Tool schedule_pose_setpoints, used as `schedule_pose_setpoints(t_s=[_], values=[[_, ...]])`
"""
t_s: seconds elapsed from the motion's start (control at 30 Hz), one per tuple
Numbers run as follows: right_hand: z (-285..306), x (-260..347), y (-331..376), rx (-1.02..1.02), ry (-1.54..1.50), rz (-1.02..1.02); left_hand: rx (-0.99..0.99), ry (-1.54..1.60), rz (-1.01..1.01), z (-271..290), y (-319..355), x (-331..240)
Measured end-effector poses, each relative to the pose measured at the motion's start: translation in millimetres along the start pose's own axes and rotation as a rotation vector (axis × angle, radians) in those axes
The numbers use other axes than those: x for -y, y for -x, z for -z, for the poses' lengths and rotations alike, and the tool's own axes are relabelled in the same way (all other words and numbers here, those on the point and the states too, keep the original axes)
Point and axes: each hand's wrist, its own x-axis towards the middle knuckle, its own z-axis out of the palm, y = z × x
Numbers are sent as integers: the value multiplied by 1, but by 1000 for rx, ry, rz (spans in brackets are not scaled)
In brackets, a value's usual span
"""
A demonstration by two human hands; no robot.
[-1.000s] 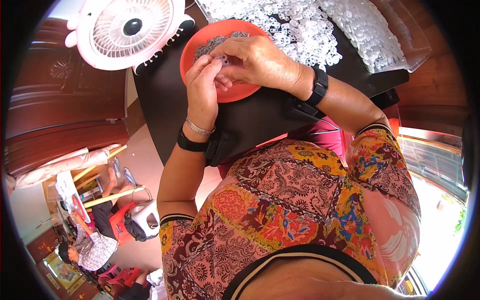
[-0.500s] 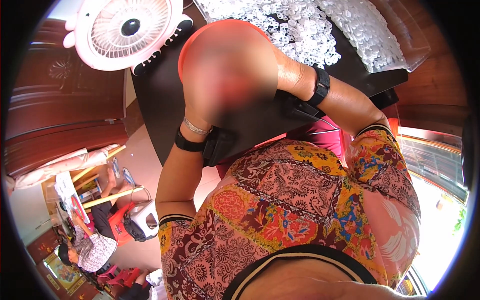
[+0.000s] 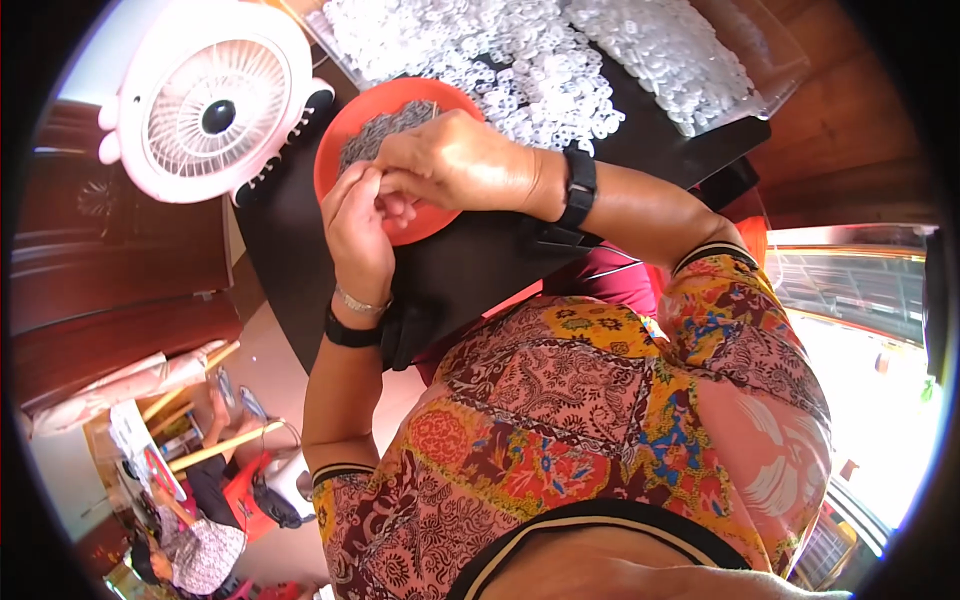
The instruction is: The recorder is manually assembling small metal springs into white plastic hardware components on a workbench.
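Grey pieces (image 3: 375, 134) lie heaped in orange bowl (image 3: 428, 222), pointing and long axes indistinct; left hand (image 3: 358, 225) and right hand (image 3: 455, 163) meet above, grip undeterminable.

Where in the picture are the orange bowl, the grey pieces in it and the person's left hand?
Orange bowl (image 3: 329, 138): head view, on its left inner wall.
Grey pieces (image 3: 374, 139): head view, middle of the visible heap.
Left hand (image 3: 359, 232): head view, middle of the hand.

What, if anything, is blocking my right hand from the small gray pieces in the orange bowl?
Nothing visible. Your right hand is over the orange bowl, with no object showing between it and the small gray pieces.
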Motion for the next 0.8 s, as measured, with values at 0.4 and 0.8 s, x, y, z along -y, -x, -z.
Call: schedule_pose_setpoints(t_s=[0.4, 0.8], values=[[84, -30, -18, -665, 446, -95, -81, -44, -84, 0, -7, -1], [96, -70, -9, -36, 622, -429, -33, -133, -37, 2, -7, -3]])
